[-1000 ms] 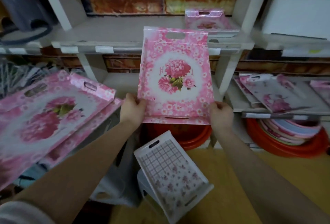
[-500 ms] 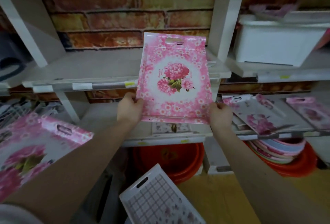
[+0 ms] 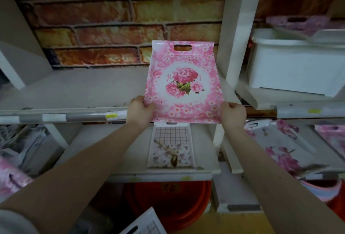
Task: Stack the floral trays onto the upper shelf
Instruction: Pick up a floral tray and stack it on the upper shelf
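A pink floral tray (image 3: 183,82) with a handle slot at its far end is tilted up over the right part of the upper shelf (image 3: 74,92). My left hand (image 3: 140,111) grips its near left corner. My right hand (image 3: 233,113) grips its near right corner. The tray's near edge hangs just past the shelf's front lip. Whether its far end touches the shelf I cannot tell.
A white checked floral tray (image 3: 171,148) lies on the middle shelf below. More floral trays (image 3: 280,151) sit on the right shelf and at the far left (image 3: 11,179). A white post (image 3: 235,28) stands right of the held tray, then a white bin (image 3: 295,64). An orange basin (image 3: 168,202) sits underneath.
Both hands have carried the pink tray upward and forward from in front of the shelf edge to over the upper shelf. The view has tilted up; the grip is unchanged.
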A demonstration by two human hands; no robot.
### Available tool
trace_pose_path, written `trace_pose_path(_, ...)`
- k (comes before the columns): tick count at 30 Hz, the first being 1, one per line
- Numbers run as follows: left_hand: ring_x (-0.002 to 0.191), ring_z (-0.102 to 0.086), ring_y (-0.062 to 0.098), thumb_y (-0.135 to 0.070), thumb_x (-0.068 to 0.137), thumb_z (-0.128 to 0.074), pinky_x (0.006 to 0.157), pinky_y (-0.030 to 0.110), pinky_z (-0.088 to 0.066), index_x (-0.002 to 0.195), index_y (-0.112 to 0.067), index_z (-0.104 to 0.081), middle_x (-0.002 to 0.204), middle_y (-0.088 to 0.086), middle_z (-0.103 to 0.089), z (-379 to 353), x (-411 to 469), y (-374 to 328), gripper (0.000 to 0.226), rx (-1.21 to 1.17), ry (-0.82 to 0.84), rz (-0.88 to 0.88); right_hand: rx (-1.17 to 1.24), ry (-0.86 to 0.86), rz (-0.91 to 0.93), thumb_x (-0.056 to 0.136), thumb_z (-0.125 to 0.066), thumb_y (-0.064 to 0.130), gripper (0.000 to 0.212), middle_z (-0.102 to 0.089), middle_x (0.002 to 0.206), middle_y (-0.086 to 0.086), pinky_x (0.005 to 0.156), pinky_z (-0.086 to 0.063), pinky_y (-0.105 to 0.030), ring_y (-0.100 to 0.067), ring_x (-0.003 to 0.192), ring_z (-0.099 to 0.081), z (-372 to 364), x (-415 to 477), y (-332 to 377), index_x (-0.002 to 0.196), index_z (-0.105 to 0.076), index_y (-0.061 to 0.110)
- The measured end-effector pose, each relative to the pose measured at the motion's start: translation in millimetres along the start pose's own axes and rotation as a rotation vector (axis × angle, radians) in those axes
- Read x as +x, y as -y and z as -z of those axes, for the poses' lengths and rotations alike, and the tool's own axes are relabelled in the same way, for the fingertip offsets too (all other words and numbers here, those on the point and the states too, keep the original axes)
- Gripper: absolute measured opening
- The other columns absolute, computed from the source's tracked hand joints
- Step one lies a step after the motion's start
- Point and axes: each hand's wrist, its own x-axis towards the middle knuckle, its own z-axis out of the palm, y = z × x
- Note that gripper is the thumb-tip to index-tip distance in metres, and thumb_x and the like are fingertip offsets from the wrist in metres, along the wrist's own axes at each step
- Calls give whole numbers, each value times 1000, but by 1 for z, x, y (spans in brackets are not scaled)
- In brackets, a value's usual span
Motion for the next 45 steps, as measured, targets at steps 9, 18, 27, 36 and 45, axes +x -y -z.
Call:
trace_pose_path(9,81,-62,32,-19,86,-57,70,33,-48,96,-3,-65,87,13,-65,-38,66,-30,20,-84,19,59,137,15,-19,85,-47,18,12,-42,62,2,71,-32,-26,-15,64,-40,-20,90,1,78,-57,18)
trace_pose_path(18,49,-30,26,-27,71,-51,58,33,-28,45,-15,-37,49,5,-31,-56,123,-41,33,-100,-108,146,72,25,59,92,-47,18,27,-47,72,6,63,-38,-25,-20,72,-52,-45,142,10,118,-49,8)
trace_pose_path(27,98,-61,36,-31,83,-56,91,42,-49,83,-13,-62,97,16,-69,-72,150,-27,19,-47,-122,191,-10,35,125,94,-46,14,19,-44,69,5,57,-38,-29,-9,57,-44,-57,161,8,111,-43,6)
trace_pose_path(36,104,-58,34,-32,87,-53,84,35,-46,115,-7,-57,114,17,-63,-82,159,-23,38,4,-63,203,-120,57,132,93,-48,14,15,-45,66,1,52,-34,-29,-18,58,-45,-62,171,3,98,-34,11)
trace_pose_path(45,102,-53,36,-47,86,-45,78,35,-44,124,-16,-44,107,21,-60,-83,160,-13,49,274,138,136,-254,5,99,93,-47,21,23,-50,84,-6,66,-29,-28,-24,75,-45,-66,164,5,108,-48,3)
